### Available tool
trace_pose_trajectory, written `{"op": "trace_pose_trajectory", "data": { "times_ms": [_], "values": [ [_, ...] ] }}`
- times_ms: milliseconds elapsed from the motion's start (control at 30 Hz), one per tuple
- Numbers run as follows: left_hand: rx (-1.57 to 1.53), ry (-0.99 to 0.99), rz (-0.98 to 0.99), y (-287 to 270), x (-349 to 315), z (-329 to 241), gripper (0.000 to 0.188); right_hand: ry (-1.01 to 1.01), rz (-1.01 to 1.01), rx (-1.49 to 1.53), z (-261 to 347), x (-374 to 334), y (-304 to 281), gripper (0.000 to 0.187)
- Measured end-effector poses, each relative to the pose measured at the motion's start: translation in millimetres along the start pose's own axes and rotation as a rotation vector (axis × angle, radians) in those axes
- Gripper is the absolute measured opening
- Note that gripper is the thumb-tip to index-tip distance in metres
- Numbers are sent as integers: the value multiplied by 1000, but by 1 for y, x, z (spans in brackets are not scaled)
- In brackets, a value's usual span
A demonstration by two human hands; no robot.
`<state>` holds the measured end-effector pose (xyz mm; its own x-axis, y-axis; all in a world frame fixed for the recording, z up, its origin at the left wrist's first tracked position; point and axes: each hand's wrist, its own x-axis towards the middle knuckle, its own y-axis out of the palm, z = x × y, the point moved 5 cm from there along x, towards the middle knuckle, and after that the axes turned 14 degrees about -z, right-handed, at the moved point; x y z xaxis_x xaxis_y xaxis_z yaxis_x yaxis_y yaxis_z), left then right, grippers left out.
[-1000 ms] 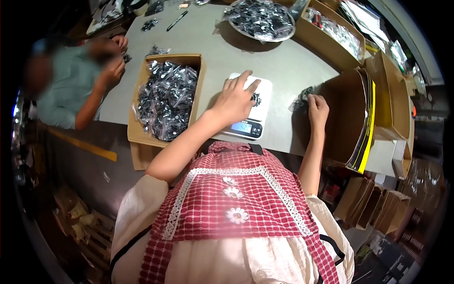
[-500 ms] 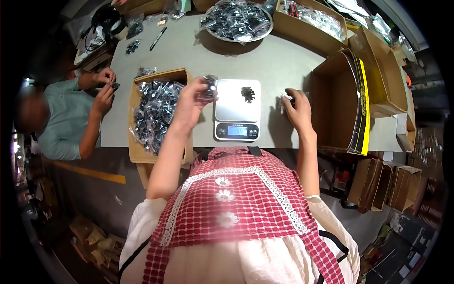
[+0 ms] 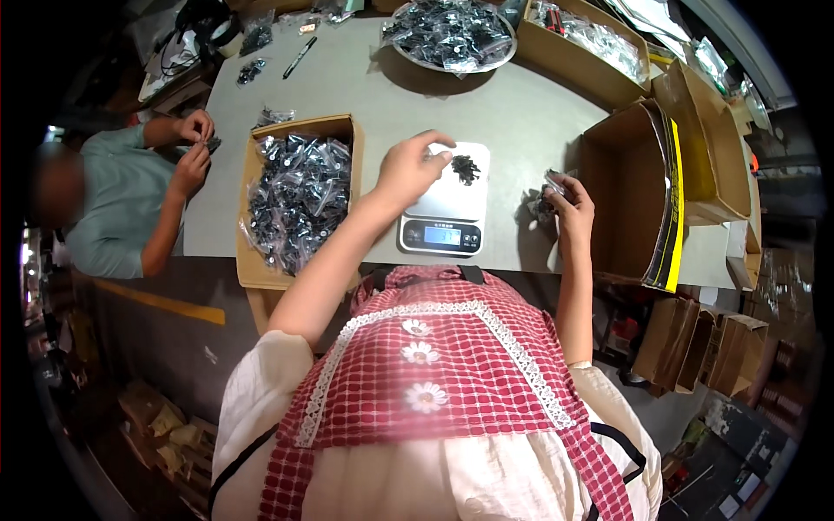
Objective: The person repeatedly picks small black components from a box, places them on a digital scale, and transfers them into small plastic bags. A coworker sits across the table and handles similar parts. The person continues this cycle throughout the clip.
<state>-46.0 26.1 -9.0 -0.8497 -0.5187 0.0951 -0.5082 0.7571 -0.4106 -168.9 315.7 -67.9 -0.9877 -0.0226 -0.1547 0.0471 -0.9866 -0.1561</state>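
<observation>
My left hand (image 3: pixel 415 174) is over the left part of the kitchen scale's (image 3: pixel 447 204) silver plate, thumb and index finger apart, with nothing visible between them. Just beyond its fingertips a small pile of black parts (image 3: pixel 466 170) lies on the plate. The scale's blue display is lit. My right hand (image 3: pixel 573 207), to the right of the scale, pinches a small clear plastic bag (image 3: pixel 549 195) with dark contents. Left of my left arm, a cardboard box (image 3: pixel 357 143) is full of clear bags holding black parts (image 3: pixel 300 195).
An open carton (image 3: pixel 612 174) with a yellow-black edge stands at the right. Beyond the scale are a round tray (image 3: pixel 511 54) heaped with bagged parts and a long cardboard box (image 3: pixel 578 54). A marker (image 3: pixel 300 57) lies far left. A co-worker (image 3: pixel 117 200) handles something small at the left edge.
The small bag my left hand held is no longer seen in it; that hand has moved right, over the scale. My right hand has lifted a bag from the table. The display reading has changed.
</observation>
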Motion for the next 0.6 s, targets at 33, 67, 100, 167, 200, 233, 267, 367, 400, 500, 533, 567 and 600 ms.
{"op": "trace_pose_trajectory", "data": {
  "times_ms": [33,67,100,167,200,233,267,367,400,500,533,567,600],
  "values": [
    [85,-78,66,8,3,-2,34,-32,-29,6,-4,2,-3,37],
    [216,22,50,16,5,-2,37,-63,-57,11,-6,3,-6,39],
    [349,129,35,24,7,-8,39,-69,-55,20,-7,5,-7,41],
    [436,121,106,36,8,-11,41,-82,-50,38,-9,8,-7,45],
    [448,134,135,41,9,-9,40,-67,-29,27,-2,4,-1,44],
    [460,145,161,45,10,-3,39,-26,20,62,6,-1,9,44],
    [473,156,185,48,10,3,39,14,71,96,15,-7,20,44],
    [445,125,101,38,13,17,37,41,269,196,47,-26,51,47],
    [269,14,33,26,13,21,35,-75,314,156,46,-20,58,49],
    [-108,-212,-196,-29,1,11,31,-608,-85,-561,46,14,32,53],
    [-130,-216,-294,-58,-8,-10,28,-711,-148,-718,35,24,22,55],
    [-125,-112,-391,-86,-18,-12,26,-636,-136,-827,27,26,19,57],
    [-124,-5,-480,-113,-26,-11,24,-559,-130,-939,19,27,15,58]
  ]
}}
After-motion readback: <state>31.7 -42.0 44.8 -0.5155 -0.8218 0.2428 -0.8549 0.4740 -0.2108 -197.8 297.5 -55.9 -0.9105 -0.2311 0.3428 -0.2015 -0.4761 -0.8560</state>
